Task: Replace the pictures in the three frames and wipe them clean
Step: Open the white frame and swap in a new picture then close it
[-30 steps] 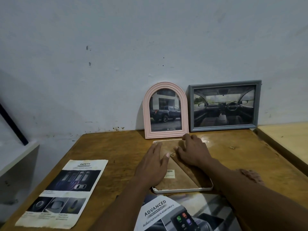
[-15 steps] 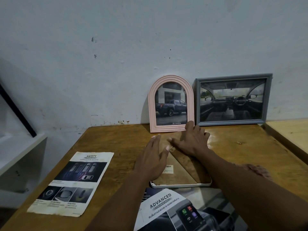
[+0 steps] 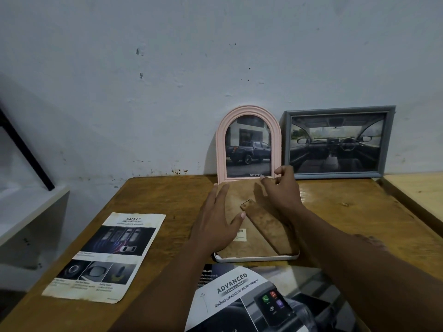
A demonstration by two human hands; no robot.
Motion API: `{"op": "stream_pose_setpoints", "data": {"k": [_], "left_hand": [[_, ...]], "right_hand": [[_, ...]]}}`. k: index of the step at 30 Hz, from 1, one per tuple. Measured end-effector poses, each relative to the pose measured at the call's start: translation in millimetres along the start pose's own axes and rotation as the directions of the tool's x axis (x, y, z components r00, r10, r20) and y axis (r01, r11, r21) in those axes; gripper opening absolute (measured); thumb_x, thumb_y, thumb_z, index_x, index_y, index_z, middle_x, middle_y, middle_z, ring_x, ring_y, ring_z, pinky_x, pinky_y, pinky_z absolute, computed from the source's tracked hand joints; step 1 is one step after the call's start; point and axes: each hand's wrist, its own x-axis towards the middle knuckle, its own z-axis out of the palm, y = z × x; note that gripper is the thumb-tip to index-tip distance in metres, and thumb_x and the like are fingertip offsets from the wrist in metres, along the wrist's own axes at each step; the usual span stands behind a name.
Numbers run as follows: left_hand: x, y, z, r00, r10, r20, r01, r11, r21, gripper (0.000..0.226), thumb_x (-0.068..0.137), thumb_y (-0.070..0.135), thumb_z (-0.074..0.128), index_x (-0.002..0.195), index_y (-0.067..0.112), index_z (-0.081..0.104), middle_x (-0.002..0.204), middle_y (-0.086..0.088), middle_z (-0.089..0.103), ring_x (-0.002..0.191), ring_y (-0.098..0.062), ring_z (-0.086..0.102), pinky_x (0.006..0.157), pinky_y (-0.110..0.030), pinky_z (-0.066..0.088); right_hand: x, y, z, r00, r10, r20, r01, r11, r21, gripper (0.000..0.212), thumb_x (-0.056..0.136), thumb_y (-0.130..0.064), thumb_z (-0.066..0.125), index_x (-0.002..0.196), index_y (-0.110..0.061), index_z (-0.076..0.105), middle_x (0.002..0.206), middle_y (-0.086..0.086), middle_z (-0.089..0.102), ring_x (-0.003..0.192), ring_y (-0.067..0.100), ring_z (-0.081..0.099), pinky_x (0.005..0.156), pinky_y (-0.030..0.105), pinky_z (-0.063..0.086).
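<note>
a white picture frame (image 3: 256,258) lies face down in the middle of a wooden table (image 3: 167,195), its brown backing board (image 3: 242,195) facing up. the left hand (image 3: 215,224) rests flat on the board's left side with its fingers straight and together. the right hand (image 3: 281,190) is at the frame's far edge, thumb raised and fingers loosely curled. we cannot tell whether it pinches a tab or holds nothing.

we judge the step to be opening the back. to do it well, we would press the board down with the left palm so the frame cannot slide. the right fingertips would then free the far catches one at a time, lifting gently so the board does not bend.

the frame's long axis runs near to far, and its far end sits just beside the foot of a pink arched frame (image 3: 221,144). its stand leg (image 3: 266,224) lies folded diagonally, hinged at the near right, with its tip pointing far left.
</note>
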Motion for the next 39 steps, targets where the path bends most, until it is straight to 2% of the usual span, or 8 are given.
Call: {"op": "stream_pose_setpoints", "data": {"k": [3,8,12,14,20,29,34,39], "left_hand": [[0.0,-5.4,-2.1,0.999,-0.035,-0.033,0.033,0.998,-0.048,0.086,0.091,0.060,0.061,0.159,0.039,0.013,0.169,0.006,0.011,0.154,-0.019,0.018,0.119,-0.043,0.027],[3.3,-9.1,-3.3,0.993,-0.088,-0.081,0.081,0.993,-0.081,0.084,0.089,0.061,0.063,0.156,0.040,0.018,0.164,0.005,0.025,0.147,-0.021,0.032,0.117,-0.048,0.033],[6.5,-11.7,-0.7,0.986,-0.150,-0.074,0.145,0.987,-0.070,0.086,0.087,0.066,0.061,0.155,0.041,0.016,0.165,0.003,0.025,0.147,-0.024,0.033,0.115,-0.055,0.035],[5.5,-10.7,0.2,0.984,-0.158,-0.083,0.150,0.984,-0.093,0.086,0.087,0.064,0.063,0.156,0.040,0.017,0.167,0.004,0.021,0.150,-0.024,0.028,0.117,-0.053,0.031],[7.0,-5.8,-7.8,0.983,-0.085,-0.160,0.068,0.992,-0.110,0.077,0.091,0.052,0.065,0.156,0.037,0.025,0.165,0.003,0.025,0.149,-0.022,0.031,0.118,-0.046,0.034],[26.2,44.8,-25.4,0.968,0.082,-0.236,-0.103,0.992,-0.077,0.061,0.090,0.040,0.071,0.142,0.034,0.042,0.148,0.010,0.028,0.122,-0.017,0.049,0.092,-0.035,0.054],[33.9,100.3,-5.0,0.956,0.195,-0.219,-0.222,0.969,-0.105,0.068,0.089,0.039,0.074,0.148,0.029,0.040,0.157,0.004,0.023,0.135,-0.017,0.040,0.096,-0.023,0.037],[43.8,142.9,28.7,0.946,0.282,-0.159,-0.305,0.940,-0.151,0.068,0.088,0.036,0.073,0.147,0.028,0.040,0.156,0.005,0.023,0.131,-0.018,0.048,0.096,-0.029,0.050]], "right_hand": [[-0.1,-6.5,-3.2,0.980,0.180,0.082,-0.196,0.938,0.285,0.036,0.091,-0.034,0.068,0.117,-0.017,0.049,0.105,0.006,0.060,0.090,0.019,0.061,0.067,0.032,0.048],[-7.5,-10.4,-14.0,0.920,0.342,0.191,-0.387,0.727,0.567,0.028,0.092,-0.028,0.065,0.115,-0.017,0.055,0.107,0.014,0.071,0.061,0.012,0.062,0.056,0.030,0.048],[-30.4,-9.9,-16.7,0.970,0.124,0.211,-0.143,0.987,0.076,0.038,0.093,-0.027,0.066,0.127,-0.025,0.050,0.123,-0.003,0.055,0.102,0.014,0.057,0.070,0.025,0.047],[-37.0,-5.8,-15.0,0.957,-0.001,0.291,0.042,0.990,-0.134,0.055,0.089,-0.026,0.070,0.137,-0.029,0.043,0.127,-0.006,0.048,0.110,0.014,0.049,0.075,0.022,0.044],[-44.3,-16.2,-15.0,0.965,-0.119,0.232,0.171,0.961,-0.218,0.067,0.087,-0.026,0.074,0.144,-0.027,0.039,0.145,0.000,0.047,0.132,0.023,0.045,0.096,0.030,0.040],[-45.4,-37.3,-50.6,0.944,-0.316,0.097,0.331,0.897,-0.294,0.061,0.091,-0.025,0.070,0.144,-0.023,0.041,0.162,-0.004,0.024,0.146,0.021,0.029,0.114,0.044,0.036],[-30.3,-34.3,-110.8,0.926,-0.375,0.037,0.363,0.862,-0.353,0.055,0.091,-0.023,0.069,0.141,-0.024,0.046,0.163,-0.009,0.020,0.144,0.024,0.032,0.112,0.051,0.038],[-13.7,-10.1,-162.4,0.945,-0.326,-0.004,0.294,0.859,-0.419,0.054,0.089,-0.021,0.071,0.139,-0.024,0.049,0.163,-0.008,0.022,0.143,0.024,0.034,0.110,0.052,0.041]]}}
